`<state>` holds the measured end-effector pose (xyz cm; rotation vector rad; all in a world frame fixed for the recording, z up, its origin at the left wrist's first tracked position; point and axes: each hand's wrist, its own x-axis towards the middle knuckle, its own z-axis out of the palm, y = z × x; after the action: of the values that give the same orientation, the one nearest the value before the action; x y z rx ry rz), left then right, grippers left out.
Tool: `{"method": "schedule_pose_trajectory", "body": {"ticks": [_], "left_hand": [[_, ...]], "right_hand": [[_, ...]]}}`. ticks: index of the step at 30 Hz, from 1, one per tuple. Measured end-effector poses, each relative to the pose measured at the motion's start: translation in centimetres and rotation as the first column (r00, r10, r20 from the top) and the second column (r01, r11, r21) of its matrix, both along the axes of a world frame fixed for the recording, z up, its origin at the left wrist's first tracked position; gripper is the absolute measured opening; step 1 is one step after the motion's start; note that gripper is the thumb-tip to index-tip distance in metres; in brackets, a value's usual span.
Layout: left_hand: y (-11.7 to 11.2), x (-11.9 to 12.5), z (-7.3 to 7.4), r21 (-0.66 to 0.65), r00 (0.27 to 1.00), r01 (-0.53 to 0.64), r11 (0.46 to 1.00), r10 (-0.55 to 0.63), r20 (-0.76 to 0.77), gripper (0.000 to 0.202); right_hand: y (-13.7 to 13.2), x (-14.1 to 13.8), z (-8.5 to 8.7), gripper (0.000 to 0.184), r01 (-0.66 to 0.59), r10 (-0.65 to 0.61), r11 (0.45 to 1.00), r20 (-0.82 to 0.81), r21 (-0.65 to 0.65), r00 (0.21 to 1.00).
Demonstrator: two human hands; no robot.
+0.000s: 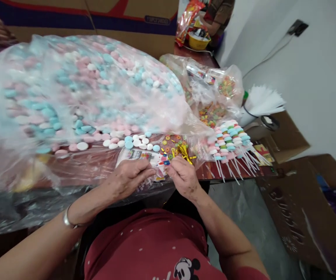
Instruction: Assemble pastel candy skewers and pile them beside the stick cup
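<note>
My left hand (128, 177) and my right hand (182, 175) are both closed in a pinch at the table's near edge. Between them they hold a small clear printed packet (144, 157) with colourful candy at its end. A gold twist tie (185, 152) lies just above my right hand. Loose white, blue and pink round candies (135, 143) and small coloured ring candies (172, 140) lie on the table (98, 165) right behind the hands.
A huge clear bag of pink, blue and white candies (77, 89) fills the left. Finished candy skewers (230, 146) are piled at right, beside a bag of ring candies (211, 101) and a cup of white sticks (263, 103). Cardboard boxes (305, 210) stand on the floor at right.
</note>
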<state>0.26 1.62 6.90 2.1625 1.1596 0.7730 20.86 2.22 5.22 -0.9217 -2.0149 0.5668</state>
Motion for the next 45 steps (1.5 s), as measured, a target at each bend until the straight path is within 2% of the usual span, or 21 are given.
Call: {"method": "schedule_pose_trajectory", "body": {"ticks": [2, 6, 9, 12, 14, 15, 17, 18, 19, 22, 24, 26, 28, 32, 34, 35, 37, 39, 40, 42, 45], "left_hand": [[-0.1, 0.1, -0.3, -0.046, 1.0, 0.011, 0.999, -0.011, 0.017, 0.035], [-0.2, 0.7, -0.5, -0.193, 0.991, -0.029, 0.981, 0.053, 0.121, 0.026], [-0.4, 1.1, -0.6, -0.231, 0.984, -0.006, 0.973, 0.047, 0.17, 0.024], [-0.8, 1.4, -0.9, -0.252, 0.982, 0.023, 0.967, 0.025, 0.185, 0.025], [-1.0, 1.5, -1.2, -0.268, 0.98, 0.017, 0.963, 0.037, 0.196, 0.027], [-1.1, 1.5, -1.3, -0.266, 0.98, 0.008, 0.964, 0.046, 0.196, 0.027], [-1.1, 1.6, -1.5, -0.236, 0.98, -0.008, 0.972, 0.055, 0.189, 0.025], [-1.1, 1.7, -1.5, -0.218, 0.981, -0.009, 0.976, 0.051, 0.185, 0.023], [-1.1, 1.8, -1.5, -0.205, 0.982, -0.008, 0.979, 0.046, 0.182, 0.022], [-0.9, 2.0, -1.7, -0.196, 0.979, 0.017, 0.98, 0.024, 0.203, 0.02], [-0.8, 2.1, -1.9, -0.197, 0.972, 0.027, 0.98, 0.02, 0.233, 0.019], [-0.8, 2.1, -2.1, -0.211, 0.963, 0.027, 0.977, 0.031, 0.267, 0.018], [-0.7, 2.0, -2.1, -0.248, 0.954, 0.019, 0.969, 0.056, 0.293, 0.019], [-0.6, 1.5, -2.0, -0.317, 0.928, 0.009, 0.948, 0.11, 0.356, 0.024], [-0.6, 1.0, -2.0, -0.314, 0.917, 0.005, 0.949, 0.121, 0.38, 0.027], [-0.5, 0.7, -2.0, -0.306, 0.914, 0.006, 0.952, 0.119, 0.388, 0.028], [-0.4, 0.1, -2.0, -0.283, 0.909, 0.015, 0.959, 0.105, 0.404, 0.031], [-0.4, -0.5, -2.1, -0.267, 0.91, 0.027, 0.963, 0.087, 0.405, 0.033], [-0.4, -0.9, -2.1, -0.261, 0.914, 0.027, 0.965, 0.082, 0.397, 0.033], [-0.5, -1.5, -2.1, -0.272, 0.927, 0.014, 0.962, 0.09, 0.365, 0.031], [-0.8, -2.4, -2.2, -0.324, 0.941, -0.009, 0.946, 0.117, 0.317, 0.029]], "right_hand": [[-0.3, 0.0, 0.0, 0.039, 0.016, -0.017, 0.998, 0.031, 0.054, 0.999], [-0.8, 0.2, 0.2, 0.042, 0.09, -0.11, 0.98, 0.102, 0.179, 0.989], [-1.3, 0.6, 0.4, 0.045, 0.149, -0.184, 0.962, 0.142, 0.229, 0.973], [-1.7, 1.9, 0.7, 0.044, 0.188, -0.222, 0.953, 0.124, 0.239, 0.967], [-1.7, 3.7, 0.7, 0.034, 0.296, -0.327, 0.922, 0.093, 0.248, 0.94], [-1.7, 4.8, 0.6, 0.027, 0.392, -0.425, 0.882, 0.079, 0.262, 0.902], [-1.5, 7.3, 0.2, 0.017, 0.577, -0.638, 0.738, 0.083, 0.351, 0.766], [-1.4, 8.5, -0.1, 0.015, 0.624, -0.71, 0.677, 0.124, 0.39, 0.693], [-1.2, 9.5, -0.5, 0.015, 0.628, -0.747, 0.65, 0.207, 0.428, 0.632], [-1.0, 11.4, -1.9, 0.012, 0.577, -0.74, 0.671, 0.468, 0.466, 0.482], [-0.8, 11.8, -2.7, 0.013, 0.564, -0.721, 0.684, 0.546, 0.463, 0.426], [-0.6, 11.9, -3.1, 0.017, 0.574, -0.734, 0.668, 0.546, 0.474, 0.404], [-0.4, 12.0, -3.1, 0.021, 0.598, -0.774, 0.627, 0.482, 0.498, 0.41], [-0.8, 12.9, -2.0, 0.025, 0.71, -0.843, 0.528, 0.189, 0.465, 0.503], [-1.6, 13.3, -1.1, 0.024, 0.737, -0.82, 0.539, 0.055, 0.408, 0.569], [-2.1, 13.5, -0.6, 0.023, 0.724, -0.789, 0.573, 0.018, 0.384, 0.614], [-2.9, 13.4, 0.3, 0.019, 0.633, -0.679, 0.683, -0.002, 0.363, 0.734], [-3.4, 12.9, 1.2, 0.019, 0.476, -0.529, 0.799, 0.054, 0.366, 0.847], [-3.5, 12.6, 1.7, 0.022, 0.394, -0.457, 0.839, 0.092, 0.375, 0.885], [-3.4, 11.9, 2.3, 0.028, 0.266, -0.353, 0.878, 0.164, 0.399, 0.921], [-2.9, 11.0, 2.8, 0.032, 0.169, -0.292, 0.886, 0.237, 0.432, 0.927]]}}
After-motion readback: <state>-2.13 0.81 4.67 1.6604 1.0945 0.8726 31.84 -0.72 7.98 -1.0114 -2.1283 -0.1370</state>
